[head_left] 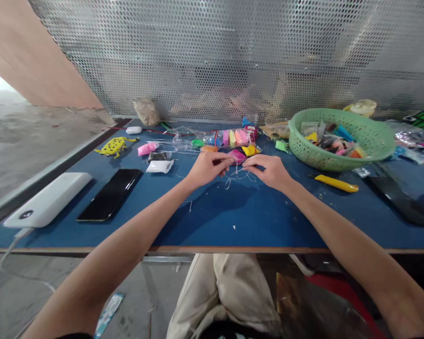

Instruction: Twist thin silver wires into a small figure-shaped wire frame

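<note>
Over the middle of the blue table point(212, 226), my left hand point(208, 168) and my right hand point(268, 170) face each other, fingertips pinched. Between them runs a thin, pale, looped wire point(237, 177), with both hands on it. Its loose ends curl below the fingers. Just behind the fingertips lie a magenta packet point(237, 156) and a yellow packet point(250, 150), partly hidden by the hands. Left of my left hand are a pink packet point(148, 148), a black packet point(159, 156) and a white packet point(160, 166).
A green basket point(325, 162) of colourful packets stands right, with a yellow cutter point(337, 183) before it. Left are a phone point(110, 195), a white power bank point(49, 198) and a spotted yellow toy point(115, 146). A perforated metal panel point(233, 56) rises behind.
</note>
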The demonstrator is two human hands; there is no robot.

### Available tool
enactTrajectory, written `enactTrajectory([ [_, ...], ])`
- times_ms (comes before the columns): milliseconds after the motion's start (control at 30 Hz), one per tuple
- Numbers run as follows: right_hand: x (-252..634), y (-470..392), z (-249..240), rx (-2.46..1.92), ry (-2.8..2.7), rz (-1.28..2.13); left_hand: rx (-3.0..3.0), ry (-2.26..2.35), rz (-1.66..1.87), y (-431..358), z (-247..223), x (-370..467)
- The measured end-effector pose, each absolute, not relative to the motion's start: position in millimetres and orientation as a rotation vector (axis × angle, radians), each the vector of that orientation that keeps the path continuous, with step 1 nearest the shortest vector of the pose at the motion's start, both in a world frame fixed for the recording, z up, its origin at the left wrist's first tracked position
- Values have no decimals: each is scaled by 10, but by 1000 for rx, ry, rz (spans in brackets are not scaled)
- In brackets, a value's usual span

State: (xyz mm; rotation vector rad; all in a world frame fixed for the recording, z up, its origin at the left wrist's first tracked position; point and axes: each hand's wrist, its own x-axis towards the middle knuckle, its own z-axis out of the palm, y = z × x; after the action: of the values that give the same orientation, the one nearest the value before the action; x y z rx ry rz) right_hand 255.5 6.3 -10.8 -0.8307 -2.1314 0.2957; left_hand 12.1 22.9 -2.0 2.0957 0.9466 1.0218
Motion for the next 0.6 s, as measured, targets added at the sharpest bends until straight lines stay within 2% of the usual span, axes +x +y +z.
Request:
enactTrajectory([
  [233,2513,112,-216,-912,-2028,270,2015,934,858,264,-89,112],
  [600,2508,62,-182,-937,-2022,186,2581,776,858,325,-67,-5],
])
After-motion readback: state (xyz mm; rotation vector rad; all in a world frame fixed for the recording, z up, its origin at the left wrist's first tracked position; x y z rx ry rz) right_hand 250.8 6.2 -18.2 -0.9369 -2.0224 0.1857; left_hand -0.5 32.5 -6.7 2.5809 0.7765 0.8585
